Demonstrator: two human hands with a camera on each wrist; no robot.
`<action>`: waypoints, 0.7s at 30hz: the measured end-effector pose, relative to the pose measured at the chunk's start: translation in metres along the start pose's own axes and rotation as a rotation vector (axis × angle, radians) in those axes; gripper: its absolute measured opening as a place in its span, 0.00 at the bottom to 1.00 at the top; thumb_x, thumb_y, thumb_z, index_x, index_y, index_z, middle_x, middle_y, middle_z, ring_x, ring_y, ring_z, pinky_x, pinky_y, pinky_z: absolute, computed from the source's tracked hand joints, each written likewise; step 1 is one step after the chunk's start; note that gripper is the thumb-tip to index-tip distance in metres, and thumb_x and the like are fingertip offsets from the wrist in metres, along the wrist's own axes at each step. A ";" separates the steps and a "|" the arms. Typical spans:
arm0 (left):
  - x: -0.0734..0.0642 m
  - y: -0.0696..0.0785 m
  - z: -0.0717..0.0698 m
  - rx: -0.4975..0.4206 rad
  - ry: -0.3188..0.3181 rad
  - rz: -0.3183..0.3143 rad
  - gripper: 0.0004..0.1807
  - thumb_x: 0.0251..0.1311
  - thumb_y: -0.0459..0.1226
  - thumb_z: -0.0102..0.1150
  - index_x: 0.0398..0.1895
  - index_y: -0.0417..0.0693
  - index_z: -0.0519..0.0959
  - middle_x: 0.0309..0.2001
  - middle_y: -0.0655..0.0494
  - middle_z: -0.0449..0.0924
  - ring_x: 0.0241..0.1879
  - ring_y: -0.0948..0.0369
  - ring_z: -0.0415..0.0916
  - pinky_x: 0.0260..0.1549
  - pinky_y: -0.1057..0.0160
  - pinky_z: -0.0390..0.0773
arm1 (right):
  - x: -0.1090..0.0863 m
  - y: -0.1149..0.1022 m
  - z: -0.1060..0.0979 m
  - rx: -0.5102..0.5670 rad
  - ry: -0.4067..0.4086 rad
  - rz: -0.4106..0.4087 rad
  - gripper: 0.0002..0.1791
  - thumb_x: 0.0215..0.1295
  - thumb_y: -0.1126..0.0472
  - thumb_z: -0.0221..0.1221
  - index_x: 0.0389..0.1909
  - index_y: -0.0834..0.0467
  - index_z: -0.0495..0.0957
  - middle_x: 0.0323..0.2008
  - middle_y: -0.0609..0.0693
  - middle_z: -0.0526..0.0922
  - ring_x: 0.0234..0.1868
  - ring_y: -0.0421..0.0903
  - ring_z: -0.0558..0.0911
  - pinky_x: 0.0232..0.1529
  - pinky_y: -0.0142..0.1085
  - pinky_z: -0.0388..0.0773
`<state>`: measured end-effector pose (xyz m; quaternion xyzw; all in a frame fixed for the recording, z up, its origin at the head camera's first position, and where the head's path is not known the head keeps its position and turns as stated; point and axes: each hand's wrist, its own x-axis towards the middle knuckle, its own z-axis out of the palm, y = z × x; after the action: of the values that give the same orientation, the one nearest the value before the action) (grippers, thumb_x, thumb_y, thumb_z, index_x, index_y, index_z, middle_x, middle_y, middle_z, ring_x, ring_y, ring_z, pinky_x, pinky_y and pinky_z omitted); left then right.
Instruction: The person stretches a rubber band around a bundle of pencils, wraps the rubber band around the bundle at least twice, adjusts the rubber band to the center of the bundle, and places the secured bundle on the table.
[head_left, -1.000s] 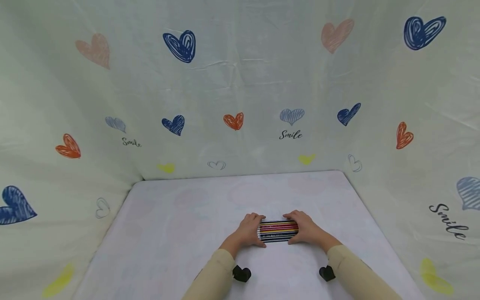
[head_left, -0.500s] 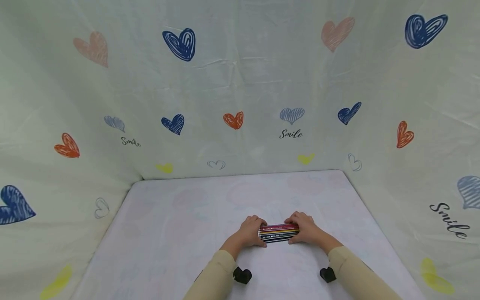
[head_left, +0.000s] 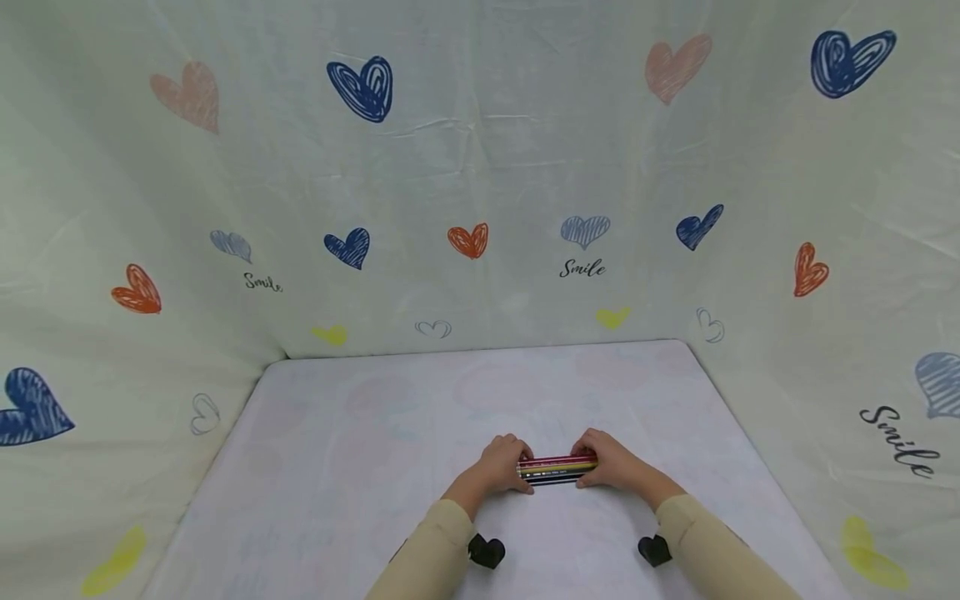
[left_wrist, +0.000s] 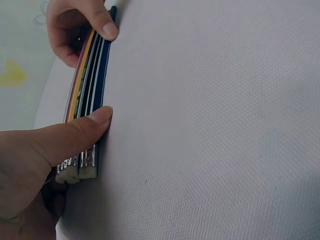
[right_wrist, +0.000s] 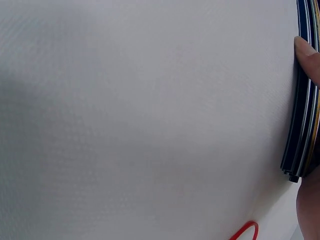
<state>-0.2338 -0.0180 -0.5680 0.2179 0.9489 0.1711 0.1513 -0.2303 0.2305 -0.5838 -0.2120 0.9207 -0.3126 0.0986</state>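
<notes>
A bundle of pencils (head_left: 557,472) with dark blue, black, yellow and red barrels lies crosswise between both hands, low over the white table. My left hand (head_left: 498,465) grips the left end, thumb along the near side and fingers round the far side. Silver ferrules and pale erasers (left_wrist: 88,171) stick out past that thumb in the left wrist view. At the other end my right hand (head_left: 611,461) holds the bundle the same way; its thumb (right_wrist: 309,59) presses the dark barrels in the right wrist view. The palms hide parts of both ends.
The white table (head_left: 360,467) reaches back to a pale curtain (head_left: 465,167) printed with hearts and "Smile", which also runs along both sides. A black piece (head_left: 486,551) sits by the left wrist, another black piece (head_left: 655,551) by the right.
The pencils were spread in a flat, wide row; the fingers have drawn in toward the thumbs and gathered them into a narrower bundle. Both arms stay almost in place.
</notes>
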 end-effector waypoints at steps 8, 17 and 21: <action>-0.001 0.005 -0.003 0.013 0.003 -0.006 0.23 0.42 0.46 0.80 0.40 0.51 0.80 0.32 0.64 0.71 0.37 0.64 0.66 0.42 0.63 0.69 | 0.000 -0.003 -0.001 0.009 -0.033 0.015 0.23 0.45 0.58 0.77 0.40 0.54 0.76 0.36 0.42 0.72 0.37 0.39 0.72 0.41 0.36 0.73; -0.006 0.011 -0.005 0.037 -0.007 -0.036 0.19 0.45 0.46 0.78 0.38 0.51 0.83 0.29 0.64 0.72 0.35 0.64 0.65 0.40 0.64 0.68 | -0.002 -0.010 -0.001 -0.009 -0.069 0.030 0.19 0.49 0.62 0.75 0.40 0.55 0.77 0.33 0.41 0.75 0.35 0.41 0.72 0.39 0.39 0.73; -0.007 0.012 -0.004 0.068 -0.003 -0.028 0.18 0.46 0.48 0.77 0.38 0.52 0.85 0.29 0.64 0.71 0.34 0.64 0.64 0.38 0.64 0.68 | -0.004 -0.015 -0.003 -0.018 -0.081 0.050 0.17 0.50 0.63 0.74 0.38 0.56 0.78 0.31 0.41 0.76 0.33 0.41 0.73 0.38 0.40 0.73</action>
<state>-0.2247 -0.0128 -0.5581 0.2097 0.9569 0.1360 0.1476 -0.2227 0.2231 -0.5721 -0.2022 0.9237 -0.2931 0.1417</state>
